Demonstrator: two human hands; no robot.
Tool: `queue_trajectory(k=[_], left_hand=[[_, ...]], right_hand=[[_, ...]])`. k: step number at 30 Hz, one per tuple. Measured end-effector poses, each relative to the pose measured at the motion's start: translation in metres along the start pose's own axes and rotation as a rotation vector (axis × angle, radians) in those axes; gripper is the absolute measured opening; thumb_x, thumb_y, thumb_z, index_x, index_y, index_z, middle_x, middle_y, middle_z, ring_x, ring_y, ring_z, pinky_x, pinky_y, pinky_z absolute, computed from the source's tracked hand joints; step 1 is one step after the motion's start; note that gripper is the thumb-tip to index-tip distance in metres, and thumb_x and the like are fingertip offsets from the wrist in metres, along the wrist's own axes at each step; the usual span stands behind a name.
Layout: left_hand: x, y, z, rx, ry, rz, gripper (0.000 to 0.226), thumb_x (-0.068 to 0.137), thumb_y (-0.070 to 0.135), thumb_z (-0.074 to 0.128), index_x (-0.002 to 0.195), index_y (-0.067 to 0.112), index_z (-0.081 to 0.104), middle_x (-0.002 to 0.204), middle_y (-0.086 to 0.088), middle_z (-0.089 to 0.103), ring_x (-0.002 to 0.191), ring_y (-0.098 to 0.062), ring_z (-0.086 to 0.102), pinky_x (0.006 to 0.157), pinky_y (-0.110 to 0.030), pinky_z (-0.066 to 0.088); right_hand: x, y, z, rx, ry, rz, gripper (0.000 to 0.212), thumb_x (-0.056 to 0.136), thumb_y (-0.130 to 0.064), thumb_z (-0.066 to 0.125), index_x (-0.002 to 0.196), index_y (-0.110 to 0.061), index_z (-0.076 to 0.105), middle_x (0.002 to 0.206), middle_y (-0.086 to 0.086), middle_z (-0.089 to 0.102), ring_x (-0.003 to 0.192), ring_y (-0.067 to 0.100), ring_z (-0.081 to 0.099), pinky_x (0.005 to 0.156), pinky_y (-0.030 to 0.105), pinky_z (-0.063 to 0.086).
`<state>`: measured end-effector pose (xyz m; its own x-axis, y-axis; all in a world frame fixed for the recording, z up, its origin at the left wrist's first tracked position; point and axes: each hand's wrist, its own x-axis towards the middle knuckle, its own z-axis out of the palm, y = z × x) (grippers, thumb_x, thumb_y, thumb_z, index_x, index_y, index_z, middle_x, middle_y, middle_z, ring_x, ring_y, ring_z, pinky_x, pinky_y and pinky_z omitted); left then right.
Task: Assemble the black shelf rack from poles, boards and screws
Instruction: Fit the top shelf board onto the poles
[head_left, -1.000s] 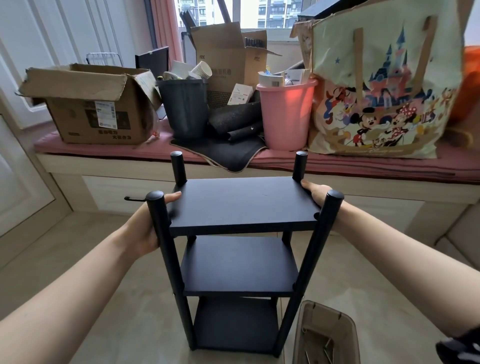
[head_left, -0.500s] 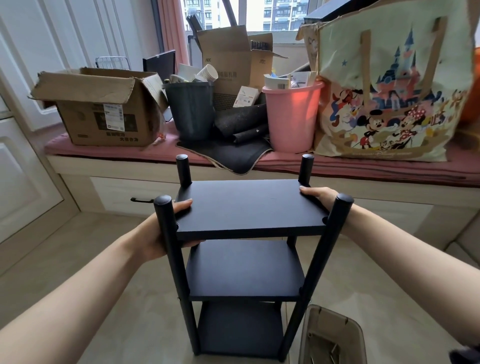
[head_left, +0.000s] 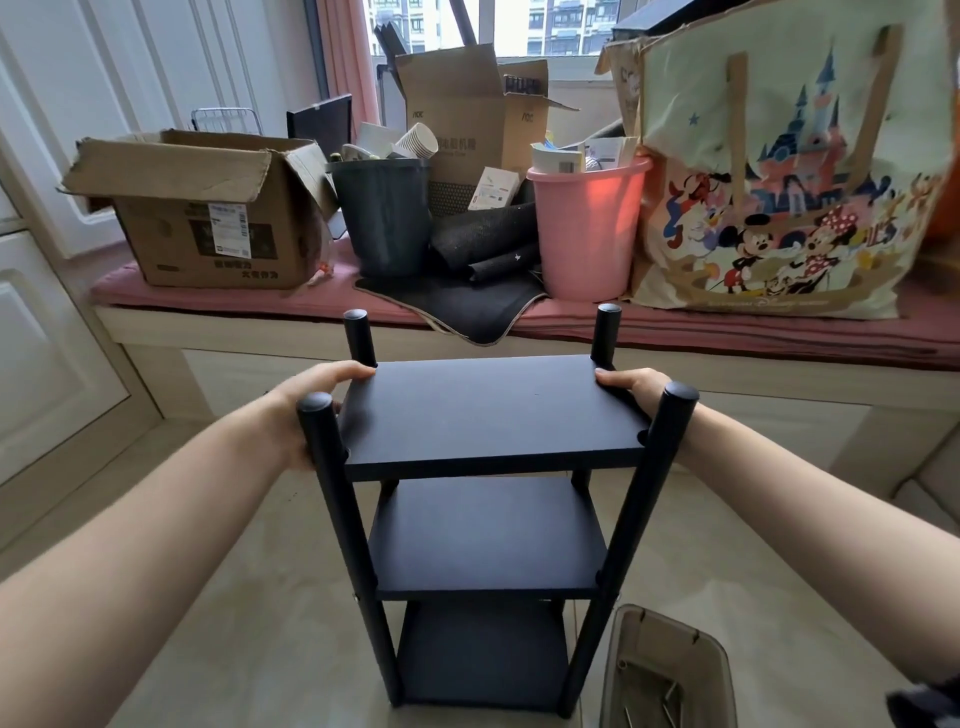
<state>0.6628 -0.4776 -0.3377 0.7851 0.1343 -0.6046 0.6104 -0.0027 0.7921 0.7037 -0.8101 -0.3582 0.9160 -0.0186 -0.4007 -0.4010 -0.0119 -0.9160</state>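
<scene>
1. The shelf rack (head_left: 480, 499) stands upright on the floor (head_left: 208, 623), at the middle of the view, with three boards fixed between four poles; its top board (head_left: 491, 410) faces the camera.
2. The left hand (head_left: 306, 410) holds the top board's left edge at about 9 o'clock: fingers curl over onto the upper face beside the far left pole (head_left: 360, 338), where a second ago only the thumb tip showed at the near left pole (head_left: 332, 493).
3. The right hand (head_left: 636, 392) grips the right edge at 3 o'clock, fingers lying on the board near the far right pole (head_left: 607, 332); its hold looks much the same as before.
4. The rack itself has shifted a little toward the right of the view and looks slightly nearer to the window bench (head_left: 519, 332) at 12 o'clock, though the head camera moves too.
5. Judged from this, assembly looks finished and the person is placing or testing the rack.
6. A clear bin (head_left: 670, 670) of leftover hardware sits at 5 o'clock, just beside the near right pole (head_left: 631, 545).
</scene>
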Motion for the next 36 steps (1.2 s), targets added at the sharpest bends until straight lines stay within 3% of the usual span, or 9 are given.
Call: queue_trajectory(k=[3,8,11,15,19,21,25,30,36], left_hand=[[-0.010,0.013,-0.007,0.071,-0.036,-0.047,0.065,0.078,0.058,0.069,0.113,0.004,0.058,0.105,-0.012,0.057,0.080,-0.028,0.060,0.068,-0.034,0.047],[-0.024,0.025,-0.003,0.214,-0.048,-0.022,0.070,0.075,0.052,0.074,0.124,0.002,0.062,0.098,-0.012,0.062,0.072,-0.028,0.066,0.067,-0.035,0.054],[-0.031,0.025,0.000,0.315,-0.017,0.002,0.069,0.073,0.047,0.079,0.126,0.008,0.059,0.111,-0.015,0.061,0.085,-0.033,0.064,0.073,-0.040,0.055],[-0.035,0.019,0.005,0.442,0.080,0.076,0.058,0.078,0.033,0.081,0.126,0.012,0.057,0.123,-0.019,0.063,0.093,-0.037,0.070,0.065,-0.039,0.057],[-0.032,0.020,0.007,0.512,0.133,0.123,0.045,0.085,0.019,0.076,0.122,0.004,0.055,0.120,-0.025,0.062,0.072,-0.035,0.065,0.049,-0.034,0.055],[-0.030,0.021,0.007,0.526,0.150,0.125,0.042,0.086,0.016,0.074,0.120,0.000,0.055,0.112,-0.025,0.063,0.067,-0.035,0.064,0.050,-0.035,0.055],[-0.025,0.021,0.005,0.554,0.195,0.131,0.032,0.089,0.013,0.070,0.114,-0.001,0.056,0.107,-0.024,0.065,0.064,-0.034,0.064,0.046,-0.033,0.053],[-0.023,0.022,0.006,0.565,0.241,0.133,0.013,0.092,0.008,0.066,0.097,-0.001,0.058,0.092,-0.019,0.062,0.060,-0.031,0.060,0.035,-0.027,0.047],[-0.018,0.025,0.001,0.526,0.178,0.096,0.020,0.087,0.015,0.074,0.098,0.002,0.062,0.093,-0.018,0.065,0.044,-0.026,0.063,0.037,-0.028,0.049]], right_hand=[[-0.003,-0.001,0.005,-0.006,0.010,-0.004,0.036,0.097,-0.025,0.056,0.124,-0.001,0.061,0.099,0.012,0.066,0.075,0.025,0.062,0.070,0.033,0.048],[-0.006,-0.001,0.006,-0.003,0.032,-0.008,0.038,0.097,-0.023,0.056,0.127,0.001,0.060,0.106,0.013,0.065,0.078,0.027,0.062,0.071,0.034,0.048],[-0.008,-0.002,0.008,-0.009,0.046,-0.022,0.039,0.097,-0.021,0.056,0.128,0.003,0.059,0.110,0.015,0.064,0.079,0.027,0.061,0.071,0.034,0.048],[-0.009,-0.002,0.008,-0.009,0.059,-0.028,0.038,0.097,-0.022,0.058,0.126,0.003,0.061,0.107,0.014,0.066,0.078,0.027,0.062,0.075,0.035,0.049],[-0.010,-0.003,0.006,0.011,0.058,-0.021,0.035,0.096,-0.020,0.059,0.123,0.003,0.062,0.101,0.013,0.067,0.075,0.026,0.063,0.071,0.035,0.050],[-0.010,-0.003,0.004,0.015,0.056,-0.025,0.035,0.096,-0.020,0.059,0.123,0.003,0.061,0.104,0.014,0.066,0.075,0.027,0.063,0.070,0.035,0.050],[-0.008,0.000,0.004,0.019,0.051,-0.036,0.035,0.096,-0.021,0.060,0.121,0.003,0.063,0.108,0.015,0.066,0.083,0.029,0.063,0.081,0.037,0.048],[-0.007,0.009,0.001,0.129,0.017,-0.042,0.019,0.095,-0.020,0.061,0.093,-0.002,0.066,0.075,0.008,0.070,0.051,0.020,0.067,0.046,0.023,0.052],[-0.004,0.012,-0.001,0.147,0.003,-0.061,0.019,0.095,-0.019,0.060,0.089,-0.001,0.065,0.064,0.006,0.071,0.049,0.019,0.068,0.042,0.022,0.050]])
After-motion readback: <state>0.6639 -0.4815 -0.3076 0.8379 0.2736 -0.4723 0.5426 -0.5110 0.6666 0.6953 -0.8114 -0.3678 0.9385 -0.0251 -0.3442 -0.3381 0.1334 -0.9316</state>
